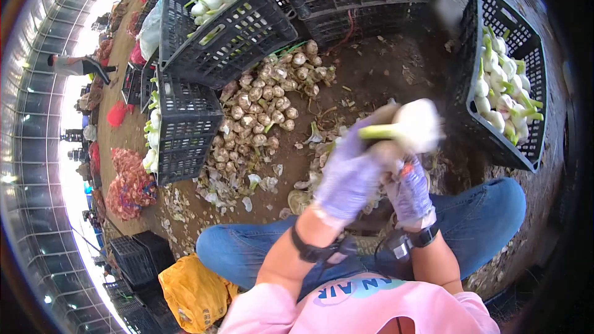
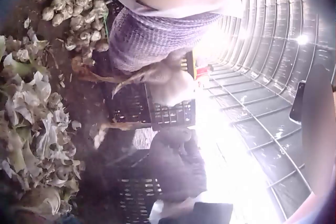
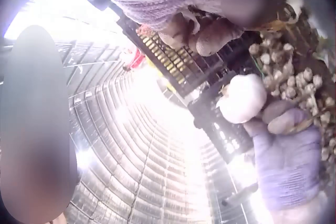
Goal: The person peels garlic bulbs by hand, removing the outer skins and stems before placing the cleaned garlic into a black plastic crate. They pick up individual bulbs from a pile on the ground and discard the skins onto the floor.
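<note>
A white garlic bulb (image 1: 417,125) with a short green stem is gripped in my gloved left hand (image 1: 352,170), blurred in the head view. In the right wrist view the bulb (image 3: 244,98) stands out from the left fingertips (image 3: 283,119). My gloved right hand (image 1: 409,195) is close beside it, fingers curled round a small orange thing (image 1: 406,169), mostly hidden. The left wrist view shows the bulb (image 2: 176,88) below the left glove (image 2: 155,37), with the right hand (image 2: 176,163) apart from it.
Untrimmed garlic (image 1: 257,105) lies piled on the ground by black crates (image 1: 232,43). White garlic fills a crate (image 1: 461,96) at the right. Peelings (image 1: 226,188) litter the floor; a yellow sack (image 1: 195,294) lies at lower left. A person (image 1: 77,65) is in the far left background.
</note>
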A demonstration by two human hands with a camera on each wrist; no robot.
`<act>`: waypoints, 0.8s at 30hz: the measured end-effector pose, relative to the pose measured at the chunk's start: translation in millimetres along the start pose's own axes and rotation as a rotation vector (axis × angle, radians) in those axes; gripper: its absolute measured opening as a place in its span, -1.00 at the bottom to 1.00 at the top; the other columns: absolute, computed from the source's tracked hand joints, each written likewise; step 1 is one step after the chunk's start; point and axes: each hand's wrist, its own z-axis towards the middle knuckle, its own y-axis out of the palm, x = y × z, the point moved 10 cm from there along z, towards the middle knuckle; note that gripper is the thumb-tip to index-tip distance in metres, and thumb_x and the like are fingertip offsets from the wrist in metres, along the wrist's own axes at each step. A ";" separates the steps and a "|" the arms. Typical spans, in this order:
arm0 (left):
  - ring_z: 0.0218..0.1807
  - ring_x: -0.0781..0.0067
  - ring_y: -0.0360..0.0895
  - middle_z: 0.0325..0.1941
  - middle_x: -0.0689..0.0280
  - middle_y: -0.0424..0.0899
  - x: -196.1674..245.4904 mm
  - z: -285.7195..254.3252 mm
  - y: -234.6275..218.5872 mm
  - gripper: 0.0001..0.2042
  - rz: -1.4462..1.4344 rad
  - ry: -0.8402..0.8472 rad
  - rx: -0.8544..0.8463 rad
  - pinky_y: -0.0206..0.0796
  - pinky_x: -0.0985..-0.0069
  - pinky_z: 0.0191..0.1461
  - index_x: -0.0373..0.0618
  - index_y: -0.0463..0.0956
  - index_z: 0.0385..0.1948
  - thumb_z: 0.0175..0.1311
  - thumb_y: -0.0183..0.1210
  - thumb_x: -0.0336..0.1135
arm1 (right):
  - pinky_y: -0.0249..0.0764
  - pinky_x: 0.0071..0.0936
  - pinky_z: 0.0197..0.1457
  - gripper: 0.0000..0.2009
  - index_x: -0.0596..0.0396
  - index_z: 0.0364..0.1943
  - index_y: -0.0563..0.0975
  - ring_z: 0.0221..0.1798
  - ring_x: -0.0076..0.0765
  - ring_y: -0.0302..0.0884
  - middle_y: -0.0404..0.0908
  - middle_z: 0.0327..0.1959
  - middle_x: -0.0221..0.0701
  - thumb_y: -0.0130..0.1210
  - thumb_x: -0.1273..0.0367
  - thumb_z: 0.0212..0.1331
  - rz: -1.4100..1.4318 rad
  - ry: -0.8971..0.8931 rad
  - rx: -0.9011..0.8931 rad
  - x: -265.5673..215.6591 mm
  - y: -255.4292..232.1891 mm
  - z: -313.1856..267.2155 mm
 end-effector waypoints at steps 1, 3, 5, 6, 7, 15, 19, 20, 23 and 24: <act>-0.26 0.61 0.47 -0.10 0.24 0.54 1.4 6.5 30.0 -0.42 0.067 -0.072 -0.130 0.39 0.65 -0.15 -0.26 0.26 0.14 0.08 0.27 -0.30 | 0.44 -0.53 -0.11 -0.53 -0.02 0.10 0.31 -0.17 -0.50 0.46 0.46 -0.11 -0.51 0.18 0.28 0.10 0.033 -0.060 -0.079 2.0 10.1 -3.1; -0.24 0.62 0.46 -0.13 0.27 0.54 5.7 25.4 54.6 -0.58 0.084 -0.052 -0.232 0.37 0.63 -0.15 -0.22 0.36 0.06 0.15 0.18 -0.36 | 0.43 -0.57 -0.09 -0.58 0.04 0.05 0.34 -0.16 -0.53 0.46 0.47 -0.14 -0.51 0.17 0.32 0.10 -0.033 -0.034 -0.084 23.2 -19.1 6.9; -0.21 0.60 0.46 -0.12 0.27 0.54 -1.4 46.6 34.5 -0.63 0.172 -0.045 -0.242 0.37 0.60 -0.12 -0.22 0.39 0.03 0.16 0.15 -0.39 | 0.42 -0.60 -0.07 -0.62 0.09 0.00 0.36 -0.15 -0.55 0.47 0.49 -0.17 -0.50 0.16 0.35 0.11 -0.089 -0.013 -0.087 24.6 -20.4 11.4; -0.18 0.57 0.47 -0.12 0.28 0.54 -7.3 57.8 9.7 -0.64 0.378 -0.007 -0.211 0.37 0.59 -0.08 -0.22 0.41 0.01 0.15 0.15 -0.41 | 0.42 -0.61 -0.10 -0.67 0.11 -0.06 0.39 -0.18 -0.57 0.47 0.49 -0.22 -0.50 0.16 0.38 0.10 -0.090 -0.018 -0.048 12.3 -9.2 6.8; -0.14 0.54 0.47 -0.12 0.29 0.55 -14.4 69.6 -19.0 -0.66 0.583 0.029 -0.176 0.36 0.57 -0.04 -0.22 0.42 -0.01 0.14 0.14 -0.43 | 0.42 -0.63 -0.13 -0.72 0.13 -0.11 0.42 -0.22 -0.58 0.47 0.50 -0.27 -0.50 0.16 0.42 0.09 -0.090 -0.021 -0.008 6.5 -5.5 6.2; 0.12 0.01 0.36 0.23 0.02 0.20 44.2 149.6 -284.7 -0.53 1.742 -0.154 0.450 0.26 0.34 0.18 -0.02 0.39 0.03 -0.03 0.17 -0.46 | 0.43 -0.61 -0.14 -0.66 0.22 -0.05 0.44 -0.18 -0.53 0.48 0.52 -0.16 -0.39 0.15 0.51 0.04 -0.325 0.217 0.052 45.0 -22.0 23.4; 0.32 -0.12 0.07 0.36 0.05 0.01 70.4 194.9 -328.9 -0.50 2.101 -0.009 0.460 -0.02 0.25 0.39 0.09 0.39 0.06 0.01 0.02 -0.58 | 0.42 -0.56 -0.05 -0.59 0.26 0.06 0.38 -0.10 -0.49 0.47 0.51 -0.07 -0.34 0.12 0.47 0.09 -0.459 0.189 0.035 43.5 -8.3 37.1; 0.31 -0.21 0.04 0.35 0.02 0.03 69.3 203.3 -337.2 -0.52 2.139 0.013 0.437 -0.07 0.23 0.40 0.09 0.41 0.04 -0.01 0.04 -0.55 | 0.42 -0.56 -0.05 -0.59 0.26 0.06 0.38 -0.10 -0.49 0.47 0.51 -0.07 -0.34 0.12 0.47 0.09 -0.462 0.189 0.043 41.8 -8.5 40.2; 0.32 -0.12 0.08 0.37 0.03 -0.01 64.7 213.9 -360.5 -0.48 2.153 -0.153 0.456 -0.06 0.20 0.39 0.12 0.34 0.11 0.03 0.00 -0.58 | 0.39 -0.54 0.00 -0.61 0.24 0.04 0.40 -0.05 -0.48 0.45 0.51 -0.06 -0.34 0.11 0.45 0.10 -0.423 0.252 0.090 48.0 -15.0 41.0; 0.32 -0.12 0.08 0.37 0.03 -0.01 61.2 210.6 -357.0 -0.48 2.151 -0.158 0.450 -0.06 0.20 0.39 0.12 0.34 0.11 0.03 0.00 -0.58 | 0.38 -0.54 0.00 -0.62 0.23 0.03 0.41 -0.05 -0.48 0.45 0.51 -0.06 -0.35 0.11 0.44 0.10 -0.435 0.273 0.100 50.1 -17.2 40.3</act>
